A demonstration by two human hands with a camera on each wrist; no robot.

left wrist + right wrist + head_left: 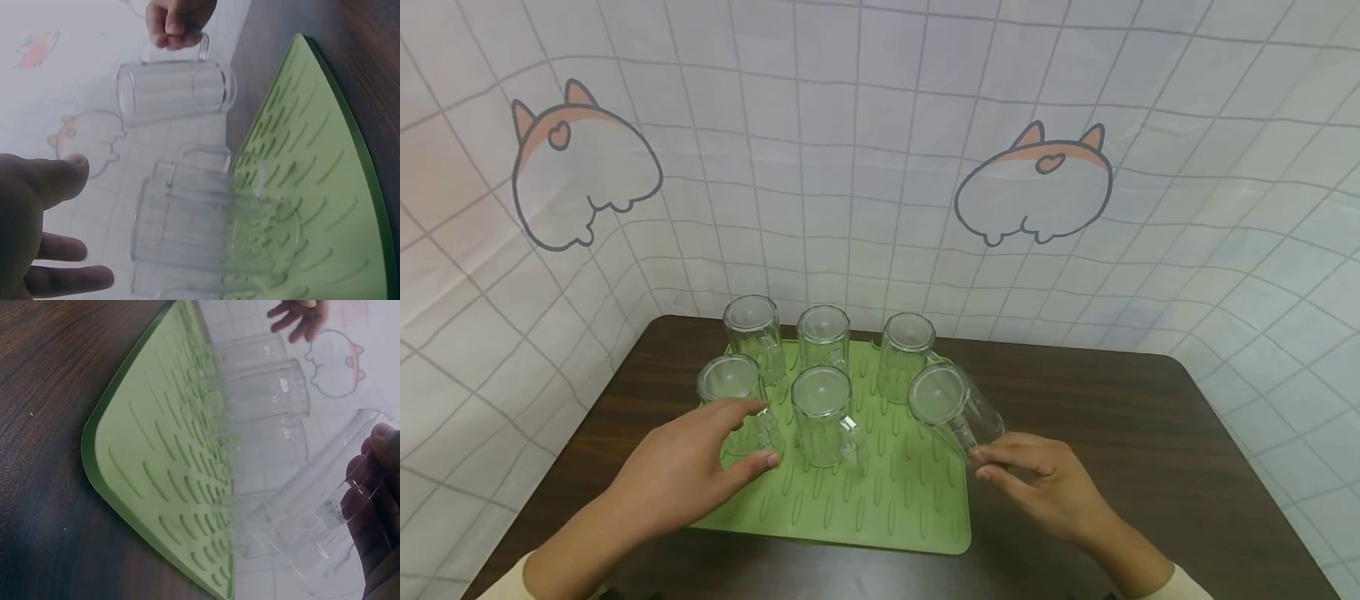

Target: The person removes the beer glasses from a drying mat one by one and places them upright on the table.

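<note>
Backdrop [865, 192]: white grid sheet w/ cartoon prints, wraps back + sides; prob. there to give me a plain bg.
Table [1090, 392]: dark wood, carries the mat.
Mat [880, 521]: green, ribbed, flat on table; ribs prob. keep rims off the surface so air gets under.
L hand [692, 467]: holding nothing, fingers spread, thumb apart, near front-left mug; L wrist cam shows me a gap to the glass.
R hand [1045, 483]: grasping held mug by its handle, thumb vs fingers.
Standing mugs [822, 429]: 5 clear glass on mat, 3 rear / 2 front; look base-up to me, prob. for draining. Handles I can see pt R-ish, prob. for easy R-hand access.
Held mug [943, 396]: lifted, tilted, by mat's R edge, looks base-up too.
Handle [204, 49]: pinched, prob. to keep fingers off the body.
</note>
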